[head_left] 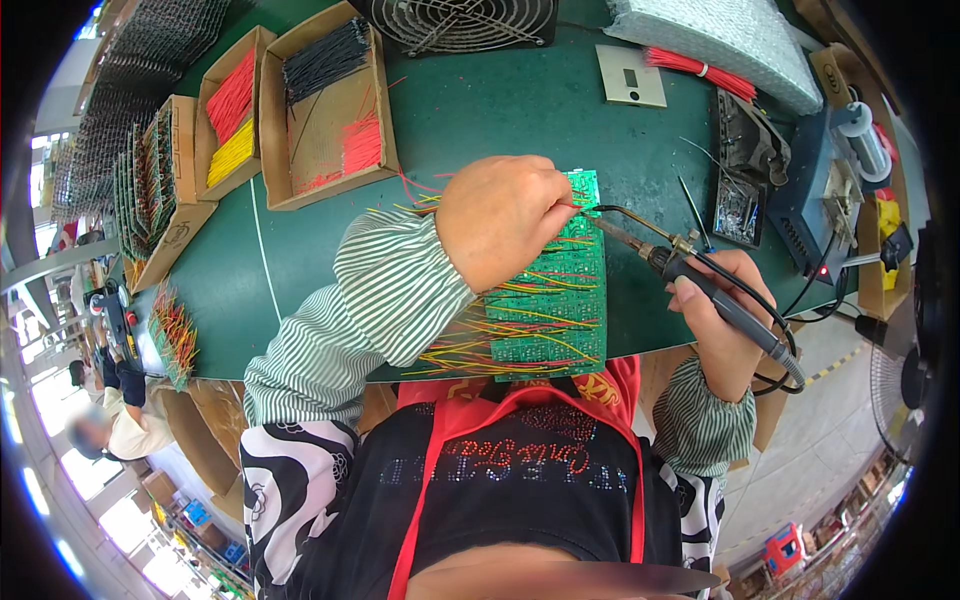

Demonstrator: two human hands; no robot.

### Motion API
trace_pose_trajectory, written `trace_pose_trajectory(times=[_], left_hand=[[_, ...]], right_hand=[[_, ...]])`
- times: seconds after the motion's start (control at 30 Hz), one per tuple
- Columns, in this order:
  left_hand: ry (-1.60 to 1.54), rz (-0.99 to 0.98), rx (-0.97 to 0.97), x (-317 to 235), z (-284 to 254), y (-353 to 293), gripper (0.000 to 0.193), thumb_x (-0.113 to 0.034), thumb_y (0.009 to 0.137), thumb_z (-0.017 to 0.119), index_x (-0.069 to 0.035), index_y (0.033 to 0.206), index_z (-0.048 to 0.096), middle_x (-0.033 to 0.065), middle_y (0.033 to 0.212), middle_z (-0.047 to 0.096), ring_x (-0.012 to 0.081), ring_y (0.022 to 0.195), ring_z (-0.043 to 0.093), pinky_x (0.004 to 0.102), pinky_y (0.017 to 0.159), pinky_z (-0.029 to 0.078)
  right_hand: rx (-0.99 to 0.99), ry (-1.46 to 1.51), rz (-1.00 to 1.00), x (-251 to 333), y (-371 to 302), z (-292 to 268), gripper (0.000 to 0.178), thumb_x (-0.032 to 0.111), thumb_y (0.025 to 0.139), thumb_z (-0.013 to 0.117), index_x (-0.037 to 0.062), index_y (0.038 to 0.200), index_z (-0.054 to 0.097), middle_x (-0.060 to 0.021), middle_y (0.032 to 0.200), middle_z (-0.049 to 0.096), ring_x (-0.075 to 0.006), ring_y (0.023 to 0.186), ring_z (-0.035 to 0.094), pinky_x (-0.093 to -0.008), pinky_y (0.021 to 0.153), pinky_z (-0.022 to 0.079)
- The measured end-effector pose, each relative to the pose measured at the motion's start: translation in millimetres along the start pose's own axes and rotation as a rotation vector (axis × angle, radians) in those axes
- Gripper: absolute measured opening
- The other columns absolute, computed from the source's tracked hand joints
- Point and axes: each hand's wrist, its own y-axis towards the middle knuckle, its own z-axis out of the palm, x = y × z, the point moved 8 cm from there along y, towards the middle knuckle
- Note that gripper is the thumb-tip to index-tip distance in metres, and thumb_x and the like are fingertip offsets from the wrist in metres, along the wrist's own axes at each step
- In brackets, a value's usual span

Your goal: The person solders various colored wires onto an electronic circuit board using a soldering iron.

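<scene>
A panel of green circuit boards (545,345) lies at the table's front edge, with rows of red, yellow and black wires (545,325) trailing off it to the left. Over its far part is my left hand (500,215), thumb and fingertips pinched on a thin red wire (577,207) at the board's far right. My right hand (725,330) grips the dark handle of a soldering iron (738,316) from the right. The iron's tip and a thin curved feed tube (630,214) meet the board beside my left fingertips. My left palm hides part of the boards.
Cardboard trays of cut wires (392,130) and a box of upright circuit boards (150,190) stand at left. At the back are a fan (455,20) and a small scale (631,76). A blue soldering station (800,185) and a black metal tray (738,210) sit right.
</scene>
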Motion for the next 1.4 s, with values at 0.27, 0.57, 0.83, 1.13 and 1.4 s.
trace_pose_trajectory(times=[0.27, 0.57, 0.83, 1.13, 1.4], left_hand=[[0.028, 0.011, -0.009, -1.0, -0.5, -1.7, 0.016, -0.019, 0.078, 0.061, -0.003, 0.075, 0.063, 0.009, 0.07, 0.056, 0.0282, 0.066, 0.056, 0.0383, 0.059, 0.044], [-0.089, -0.042, -0.036, 4.5, -38.0, -36.8, 0.009, -0.011, 0.077, 0.065, -0.002, 0.079, 0.062, 0.0085, 0.071, 0.056, 0.0224, 0.063, 0.055, 0.0322, 0.056, 0.043], [-0.089, -0.174, 0.069, 21.5, -19.9, -73.9, 0.012, -0.016, 0.081, 0.058, -0.005, 0.079, 0.06, 0.0095, 0.073, 0.056, 0.0289, 0.072, 0.057, 0.0392, 0.063, 0.045], [-0.086, -0.169, 0.104, 25.0, -18.5, -74.1, 0.012, -0.016, 0.08, 0.059, -0.005, 0.076, 0.061, 0.0099, 0.073, 0.057, 0.0295, 0.071, 0.057, 0.0397, 0.062, 0.045], [-0.139, -0.179, 0.128, 30.7, -17.6, -73.2, 0.014, -0.018, 0.08, 0.059, -0.004, 0.076, 0.061, 0.01, 0.073, 0.058, 0.0294, 0.07, 0.057, 0.0404, 0.062, 0.044]], right_hand=[[-0.026, -0.011, -0.032, 5.6, -4.5, -7.9, 0.017, 0.003, 0.071, 0.068, -0.0022, 0.085, 0.059, -0.0051, 0.07, 0.062, -0.008, 0.063, 0.058, -0.0198, 0.058, 0.045], [-0.019, -0.079, -0.09, 7.8, -22.3, -9.5, 0.02, 0.007, 0.068, 0.072, -0.0009, 0.082, 0.06, -0.0045, 0.07, 0.062, -0.0088, 0.062, 0.057, -0.022, 0.058, 0.045], [0.182, -0.092, -0.162, 19.8, -26.1, 36.1, 0.018, 0.006, 0.068, 0.071, -0.0001, 0.081, 0.061, -0.0055, 0.069, 0.063, -0.0092, 0.059, 0.058, -0.0231, 0.056, 0.046], [0.192, -0.116, -0.21, 20.3, -26.1, 48.4, 0.016, 0.005, 0.068, 0.07, -0.0003, 0.08, 0.06, -0.0056, 0.067, 0.062, -0.0094, 0.057, 0.058, -0.0229, 0.054, 0.046], [0.217, -0.097, -0.201, 17.4, -22.3, 55.9, 0.015, 0.005, 0.068, 0.07, -0.0001, 0.079, 0.06, -0.0052, 0.066, 0.061, -0.0088, 0.056, 0.057, -0.0222, 0.054, 0.046]])
